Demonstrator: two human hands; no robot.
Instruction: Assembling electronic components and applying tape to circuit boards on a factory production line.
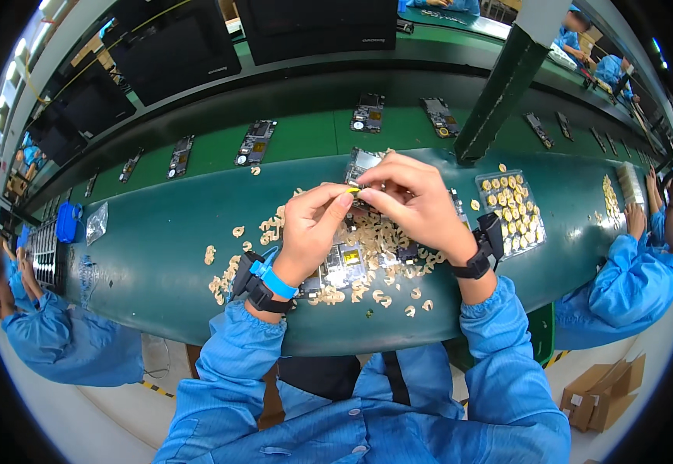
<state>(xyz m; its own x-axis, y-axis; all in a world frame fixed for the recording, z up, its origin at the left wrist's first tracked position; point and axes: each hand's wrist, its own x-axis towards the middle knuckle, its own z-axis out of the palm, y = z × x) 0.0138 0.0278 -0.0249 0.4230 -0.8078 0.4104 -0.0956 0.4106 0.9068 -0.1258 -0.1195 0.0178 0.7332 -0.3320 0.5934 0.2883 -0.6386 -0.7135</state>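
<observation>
1. clear tray (541,232), right of centre: shallow, rectangular, holding rows of small yellow-tan pieces.
2. circuit board (361,164), centre: grey, flat, partly hidden behind both hands, raised above the green bench (158,240).
3. yellow tab (354,189), centre: tiny, pinched between left hand (311,226) and right hand (418,203); fingertips together on it.
4. peeled backings (379,298), centre: curled tan scraps strewn over the bench.
5. clear bag (97,223), left: crumpled, beside a blue object (67,222).
6. cardboard boxes (601,396), lower right, on the floor.
</observation>
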